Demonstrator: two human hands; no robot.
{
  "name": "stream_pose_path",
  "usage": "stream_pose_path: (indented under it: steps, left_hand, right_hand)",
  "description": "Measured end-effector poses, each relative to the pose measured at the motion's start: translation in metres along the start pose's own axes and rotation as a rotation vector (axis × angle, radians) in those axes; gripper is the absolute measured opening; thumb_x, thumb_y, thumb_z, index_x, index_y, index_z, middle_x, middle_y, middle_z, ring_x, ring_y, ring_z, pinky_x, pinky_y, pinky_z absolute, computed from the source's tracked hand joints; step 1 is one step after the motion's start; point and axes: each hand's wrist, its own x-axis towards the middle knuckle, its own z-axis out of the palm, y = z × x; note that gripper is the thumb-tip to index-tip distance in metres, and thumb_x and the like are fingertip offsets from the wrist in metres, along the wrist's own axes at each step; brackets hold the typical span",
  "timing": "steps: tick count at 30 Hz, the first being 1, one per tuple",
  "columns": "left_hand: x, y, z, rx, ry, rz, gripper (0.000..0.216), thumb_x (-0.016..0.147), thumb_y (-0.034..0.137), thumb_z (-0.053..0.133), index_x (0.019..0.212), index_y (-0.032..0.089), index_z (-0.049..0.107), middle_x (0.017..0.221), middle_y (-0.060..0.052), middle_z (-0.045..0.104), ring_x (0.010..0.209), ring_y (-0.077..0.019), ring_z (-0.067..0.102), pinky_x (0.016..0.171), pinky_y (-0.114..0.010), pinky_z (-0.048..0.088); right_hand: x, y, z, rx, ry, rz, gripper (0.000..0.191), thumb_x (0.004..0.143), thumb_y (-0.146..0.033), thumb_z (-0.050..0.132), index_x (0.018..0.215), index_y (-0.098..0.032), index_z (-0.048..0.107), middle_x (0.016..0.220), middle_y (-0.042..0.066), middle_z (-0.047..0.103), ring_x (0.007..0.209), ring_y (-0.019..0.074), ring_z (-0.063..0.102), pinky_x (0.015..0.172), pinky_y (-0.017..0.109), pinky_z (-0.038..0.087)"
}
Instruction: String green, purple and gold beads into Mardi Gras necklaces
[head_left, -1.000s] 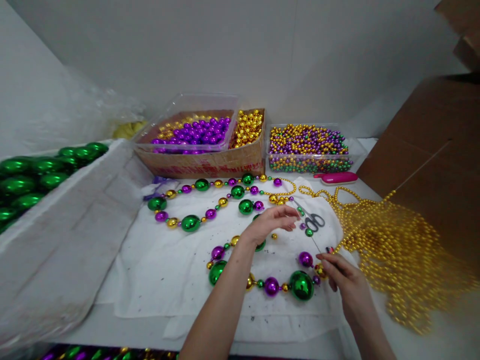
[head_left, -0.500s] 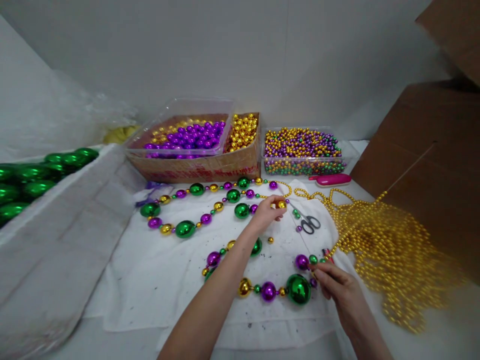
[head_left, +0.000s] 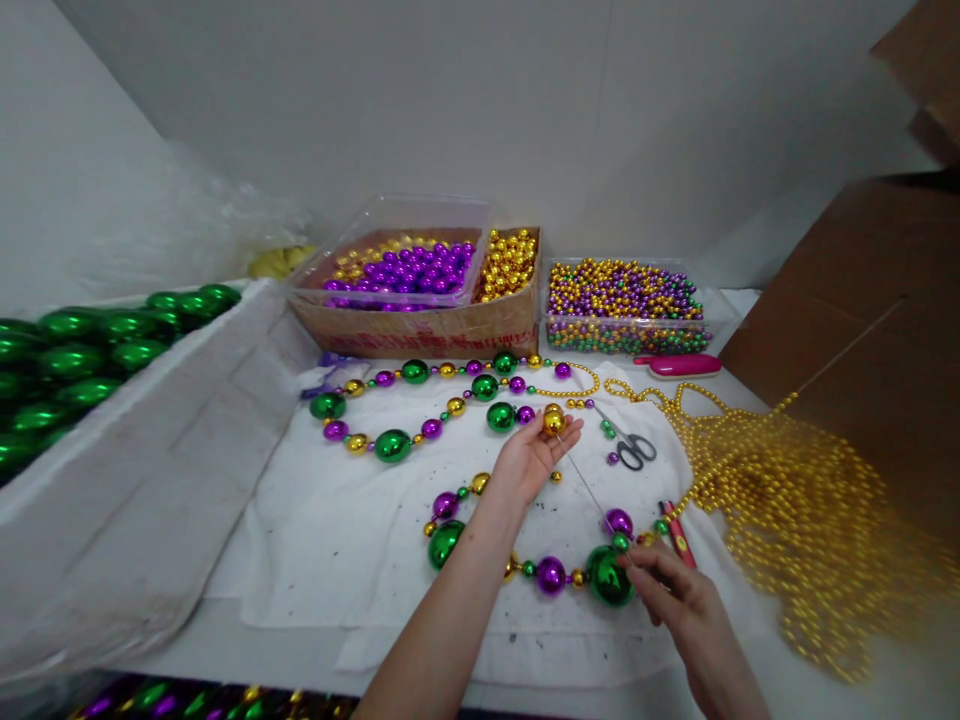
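My left hand (head_left: 531, 455) is turned palm up over the white cloth, its thumb and fingers holding a shiny gold bead (head_left: 553, 420). From that bead a thin string (head_left: 589, 483) slants down to my right hand (head_left: 671, 590). There the thumb and fingertips are pinched on the string beside a small green bead (head_left: 620, 542). A purple bead (head_left: 619, 522) and a large green bead (head_left: 610, 576) lie against the fingertips. They belong to a strand of purple, gold and green beads, partly hidden under my left forearm. Scissors (head_left: 636, 452) lie right of my left hand.
A finished-looking bead necklace (head_left: 392, 446) lies behind. At the back stand a cardboard box (head_left: 420, 332) and a clear bin (head_left: 630, 325) of beads. Gold bead chains (head_left: 795, 500) heap at right, near a red lighter (head_left: 679, 535). A white crate (head_left: 172, 480) holds green balls.
My left hand has opened from a closed pinch to a palm-up hold, with the gold bead at its fingers. The view has shifted slightly left, showing more beads at the bottom.
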Motion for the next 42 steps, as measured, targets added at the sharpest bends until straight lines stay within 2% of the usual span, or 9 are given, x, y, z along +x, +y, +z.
stream_pose_path:
  steps: [10, 24, 30, 42]
  left_hand:
    - [-0.007, -0.006, 0.000, -0.022, 0.031, -0.007, 0.023, 0.091, 0.022, 0.048, 0.105, 0.009, 0.061, 0.093, -0.015, 0.070, 0.106, -0.0265, 0.064, 0.100, -0.042, 0.044]
    - [-0.006, -0.011, -0.003, -0.032, 0.016, 0.031, 0.022, 0.092, 0.023, 0.047, 0.104, 0.011, 0.061, 0.092, -0.013, 0.070, 0.104, -0.0267, 0.064, 0.099, -0.043, 0.045]
    - [-0.006, -0.011, -0.004, -0.014, 0.010, 0.057, 0.025, 0.091, 0.028, 0.049, 0.105, 0.011, 0.060, 0.100, -0.016, 0.069, 0.107, -0.0275, 0.063, 0.100, -0.045, 0.043]
    - [-0.009, -0.015, -0.002, -0.026, 0.010, 0.076, 0.020, 0.092, 0.024, 0.047, 0.098, 0.010, 0.060, 0.098, -0.015, 0.069, 0.106, -0.0268, 0.063, 0.102, -0.044, 0.042]
  right_hand:
    - [0.002, 0.001, 0.001, -0.083, 0.004, -0.078, 0.026, 0.074, -0.046, 0.065, 0.076, -0.021, 0.071, 0.075, 0.004, 0.062, 0.063, 0.0167, 0.050, 0.049, 0.025, 0.035]
    - [-0.001, 0.001, 0.000, -0.073, 0.039, -0.078, 0.027, 0.073, -0.046, 0.066, 0.079, -0.020, 0.074, 0.072, 0.004, 0.061, 0.062, 0.0166, 0.049, 0.048, 0.025, 0.034]
    - [-0.003, 0.001, 0.000, -0.069, 0.027, -0.074, 0.027, 0.074, -0.046, 0.066, 0.081, -0.021, 0.074, 0.075, 0.005, 0.064, 0.065, 0.0181, 0.052, 0.049, 0.025, 0.035]
    - [-0.003, 0.002, 0.001, -0.077, 0.032, -0.059, 0.027, 0.074, -0.046, 0.066, 0.080, -0.021, 0.073, 0.075, 0.005, 0.066, 0.063, 0.0175, 0.051, 0.050, 0.026, 0.035]
